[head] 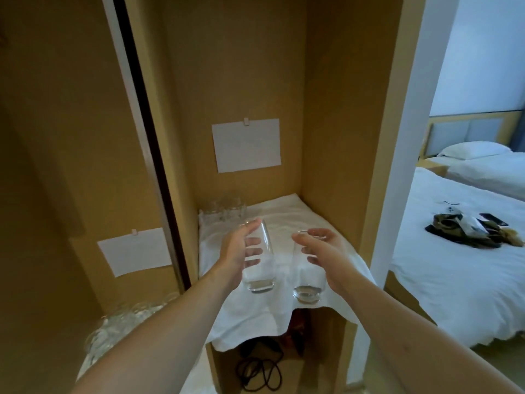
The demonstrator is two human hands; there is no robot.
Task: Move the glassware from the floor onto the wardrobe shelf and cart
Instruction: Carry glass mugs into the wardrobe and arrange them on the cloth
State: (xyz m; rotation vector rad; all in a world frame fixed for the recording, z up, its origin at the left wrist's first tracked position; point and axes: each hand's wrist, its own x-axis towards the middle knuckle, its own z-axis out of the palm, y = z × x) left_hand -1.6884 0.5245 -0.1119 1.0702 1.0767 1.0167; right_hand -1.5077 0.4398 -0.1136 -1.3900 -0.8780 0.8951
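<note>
My left hand [240, 251] grips a tall clear glass [260, 280], fingers wrapped round its upper part. My right hand [321, 251] grips a second tall clear glass [308, 294] in the same way. Both glasses hang upright over the front half of the wardrobe shelf [287, 220], which is covered with a white cloth. Several clear glasses [225, 210] stand together at the shelf's back left corner. More glassware [122, 325] shows at the lower left, partly hidden by my left forearm; it appears to be a reflection in the mirrored door.
A white sheet of paper [246, 145] is clipped to the wardrobe's back wall. Black cables [260, 371] lie on the floor under the shelf. A mirrored sliding door [85, 166] stands at the left. A bed [460, 251] with dark items on it is at the right.
</note>
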